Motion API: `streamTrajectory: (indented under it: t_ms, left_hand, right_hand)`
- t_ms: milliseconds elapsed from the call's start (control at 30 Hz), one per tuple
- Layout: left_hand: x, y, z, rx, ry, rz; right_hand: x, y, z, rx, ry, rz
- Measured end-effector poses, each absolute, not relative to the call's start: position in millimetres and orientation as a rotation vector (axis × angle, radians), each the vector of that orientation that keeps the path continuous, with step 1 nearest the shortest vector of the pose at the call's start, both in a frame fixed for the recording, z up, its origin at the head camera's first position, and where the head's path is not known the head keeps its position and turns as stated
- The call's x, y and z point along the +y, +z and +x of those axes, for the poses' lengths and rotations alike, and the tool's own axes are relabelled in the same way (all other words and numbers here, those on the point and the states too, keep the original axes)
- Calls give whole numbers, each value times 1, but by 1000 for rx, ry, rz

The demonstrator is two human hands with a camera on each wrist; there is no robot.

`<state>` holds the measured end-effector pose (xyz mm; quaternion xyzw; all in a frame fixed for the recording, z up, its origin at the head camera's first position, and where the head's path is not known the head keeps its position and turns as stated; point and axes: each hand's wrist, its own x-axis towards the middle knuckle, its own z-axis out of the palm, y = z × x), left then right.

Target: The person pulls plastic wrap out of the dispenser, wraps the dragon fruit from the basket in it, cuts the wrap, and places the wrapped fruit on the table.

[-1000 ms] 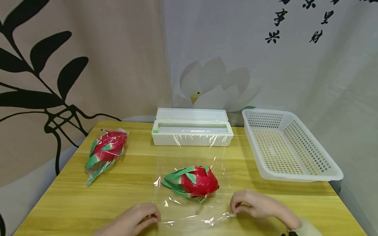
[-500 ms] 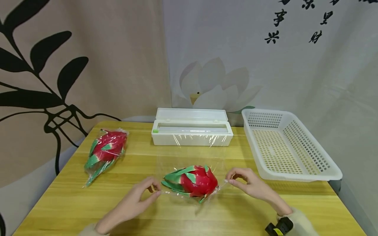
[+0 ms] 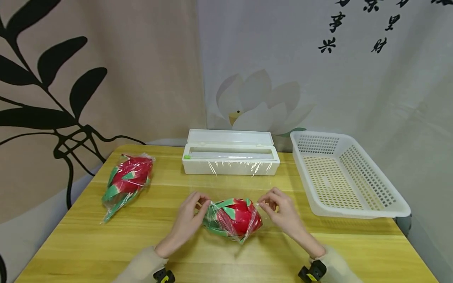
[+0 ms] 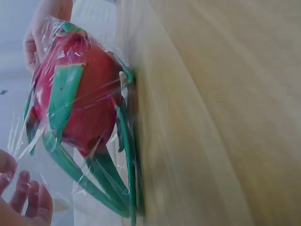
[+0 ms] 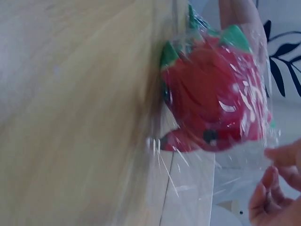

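Observation:
A red dragon fruit (image 3: 238,218) with green leaf tips lies on the wooden table, its leafy end to the left. Clear cling film (image 4: 51,103) is drawn up over its near side and top. At the leafy end, my left hand (image 3: 191,215) pinches one corner of the film between thumb and fingers. My right hand (image 3: 281,210) pinches the other corner at the blunt end. Both hands are just above the fruit's sides. In the right wrist view, film (image 5: 188,176) stretches off the fruit toward the box.
A white cling film box (image 3: 231,167) with its lid up stands behind the fruit, film trailing over its front. A second dragon fruit (image 3: 129,179), wrapped in film, lies at the left. A white perforated basket (image 3: 354,214) stands at the right edge of the table (image 3: 106,251).
Both hands have lifted the film's near edge from the table, carried it away from the body over the dragon fruit and drawn closer together. The box, basket and wrapped fruit have stayed put.

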<state>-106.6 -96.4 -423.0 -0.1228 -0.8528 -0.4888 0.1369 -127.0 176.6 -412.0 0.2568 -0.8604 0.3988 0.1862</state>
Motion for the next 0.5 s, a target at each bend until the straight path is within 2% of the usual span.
streamTrajectory:
  t_ms: [233, 500]
  left_hand:
    - [-82, -427, -114, -2437, -1336, -362]
    - [-81, -432, -112, -2341, -1180, -526]
  right_hand:
    - [163, -418, -124, -2282, 980, 752]
    - [163, -421, -116, -2261, 855, 928]
